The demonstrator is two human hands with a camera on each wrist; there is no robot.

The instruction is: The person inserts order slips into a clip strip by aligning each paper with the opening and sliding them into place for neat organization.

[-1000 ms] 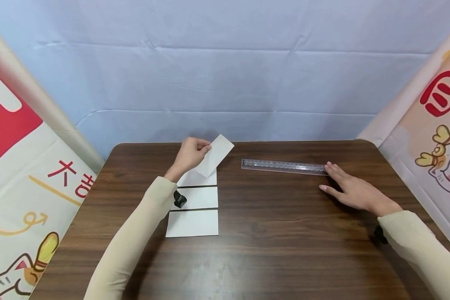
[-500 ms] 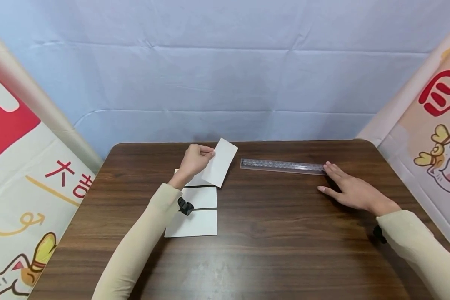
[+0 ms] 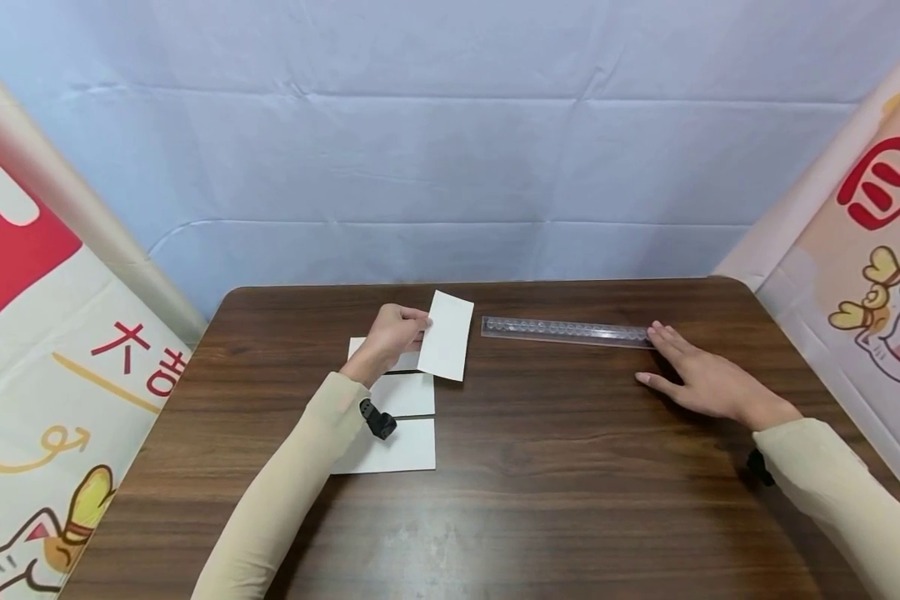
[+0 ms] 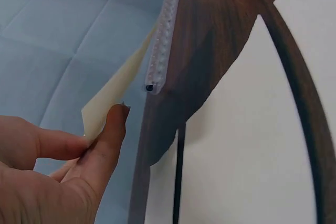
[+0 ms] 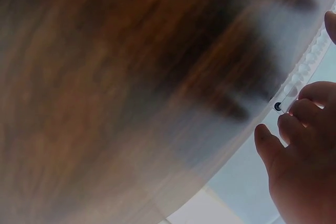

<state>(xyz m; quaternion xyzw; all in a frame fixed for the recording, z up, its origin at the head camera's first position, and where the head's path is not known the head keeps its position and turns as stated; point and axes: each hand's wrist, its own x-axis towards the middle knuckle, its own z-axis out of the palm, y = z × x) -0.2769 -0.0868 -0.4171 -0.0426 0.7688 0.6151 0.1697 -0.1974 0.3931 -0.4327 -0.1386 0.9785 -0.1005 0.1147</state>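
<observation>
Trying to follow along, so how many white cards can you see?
4: a raised card pinched in the left hand, and three in a column on the table: a far card, partly hidden, a middle card and a near card. Others could be hidden underneath.

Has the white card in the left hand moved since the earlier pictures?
Yes, downward and slightly right in the head view: the white card, which overlapped the table's far edge, is now below it.
</observation>
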